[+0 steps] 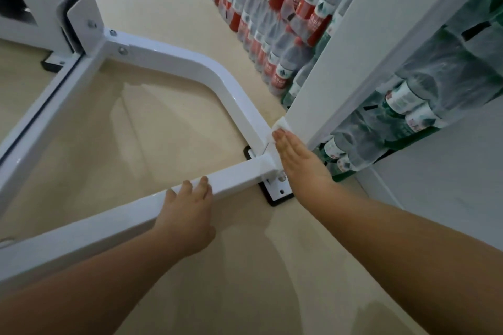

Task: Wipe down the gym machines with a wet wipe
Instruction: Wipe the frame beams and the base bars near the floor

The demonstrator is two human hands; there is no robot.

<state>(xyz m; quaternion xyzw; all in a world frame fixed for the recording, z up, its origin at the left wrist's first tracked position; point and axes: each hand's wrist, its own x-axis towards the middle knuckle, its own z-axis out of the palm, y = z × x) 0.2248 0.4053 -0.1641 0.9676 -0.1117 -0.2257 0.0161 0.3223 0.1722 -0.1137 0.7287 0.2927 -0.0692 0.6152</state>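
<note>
A white gym machine frame lies low over the beige floor: a curved base bar (190,68) runs from the back left to a corner joint (265,163), where a straight bar (109,221) comes toward me. A white upright post (340,62) rises from that joint. My right hand (299,160) lies flat with straight fingers, pressing a white wet wipe (280,125) against the foot of the post. My left hand (187,215) rests on the straight bar, fingers curled over its top edge.
Shrink-wrapped packs of water bottles (275,24) with red and green labels are stacked along the wall behind the post. A black-edged floor plate (275,194) sits under the corner joint. Another white frame part (35,8) stands at the back left.
</note>
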